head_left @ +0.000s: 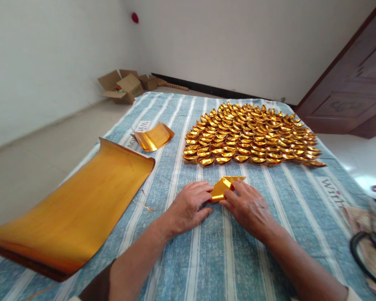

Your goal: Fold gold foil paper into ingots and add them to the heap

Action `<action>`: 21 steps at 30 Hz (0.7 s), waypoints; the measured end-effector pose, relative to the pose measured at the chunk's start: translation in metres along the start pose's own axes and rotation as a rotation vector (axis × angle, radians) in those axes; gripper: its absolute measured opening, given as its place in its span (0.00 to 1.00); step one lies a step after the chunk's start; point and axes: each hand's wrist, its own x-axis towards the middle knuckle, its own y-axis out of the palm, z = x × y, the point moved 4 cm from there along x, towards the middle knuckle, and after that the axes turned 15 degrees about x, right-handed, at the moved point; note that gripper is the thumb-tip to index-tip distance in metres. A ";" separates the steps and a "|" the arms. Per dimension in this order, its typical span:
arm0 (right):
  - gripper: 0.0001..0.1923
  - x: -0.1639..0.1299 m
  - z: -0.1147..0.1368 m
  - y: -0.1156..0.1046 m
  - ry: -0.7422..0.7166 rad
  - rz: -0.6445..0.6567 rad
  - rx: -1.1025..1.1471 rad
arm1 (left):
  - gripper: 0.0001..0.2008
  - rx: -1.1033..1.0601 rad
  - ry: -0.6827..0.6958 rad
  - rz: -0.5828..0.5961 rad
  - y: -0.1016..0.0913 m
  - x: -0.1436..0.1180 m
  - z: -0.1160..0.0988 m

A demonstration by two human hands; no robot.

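Head view: left hand [188, 207] and right hand [249, 209] pinching a gold paper piece [224, 187] near the middle of a striped blue cloth [232, 255]. Lying at its left edge, curling gold sheets [72, 213]. Filling the far right corner, folded gold ingots [250, 133]. Standing beyond, cardboard boxes [123, 85], white wall [238, 42], brown door [354, 92].

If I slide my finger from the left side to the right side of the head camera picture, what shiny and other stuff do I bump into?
Big gold paper sheet → small curled gold sheet → left hand → folded gold piece → right hand → black scissors.
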 end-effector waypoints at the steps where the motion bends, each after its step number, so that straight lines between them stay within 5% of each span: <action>1: 0.08 0.000 0.000 0.001 -0.005 -0.004 0.000 | 0.10 0.007 -0.006 -0.012 0.001 0.000 0.000; 21: 0.07 -0.003 0.001 0.003 -0.032 0.049 -0.061 | 0.09 0.032 -0.048 -0.118 0.005 0.001 -0.003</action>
